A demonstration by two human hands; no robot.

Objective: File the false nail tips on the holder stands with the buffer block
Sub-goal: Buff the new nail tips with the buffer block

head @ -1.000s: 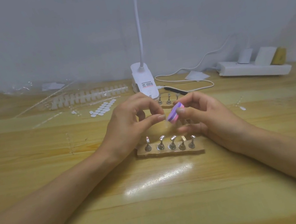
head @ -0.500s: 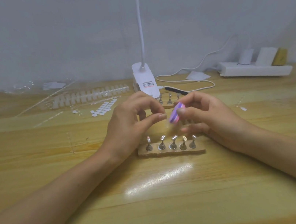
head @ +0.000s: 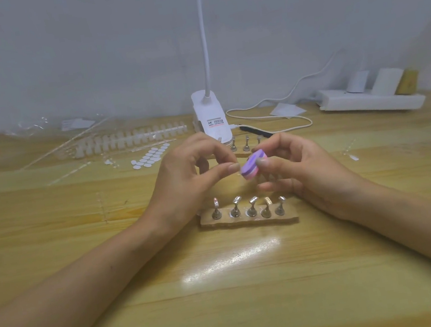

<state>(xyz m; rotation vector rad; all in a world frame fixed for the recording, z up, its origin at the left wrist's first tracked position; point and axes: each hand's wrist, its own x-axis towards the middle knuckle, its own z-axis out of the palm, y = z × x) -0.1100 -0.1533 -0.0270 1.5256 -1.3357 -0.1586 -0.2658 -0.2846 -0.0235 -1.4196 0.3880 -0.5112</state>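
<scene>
right hand (head: 302,170) is pinching buffer block (head: 251,167) by its sides | probably handling light, spongy | left hand (head: 189,184) grip: cannot tell

The worktop (head: 254,283) was glossy varnished wood, the holder stands (head: 249,208) at frame centre polished metal, the lamp base (head: 210,116) smooth white plastic.

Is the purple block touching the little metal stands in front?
Apart. The head view shows a clear gap between the block and the front stands.
</scene>
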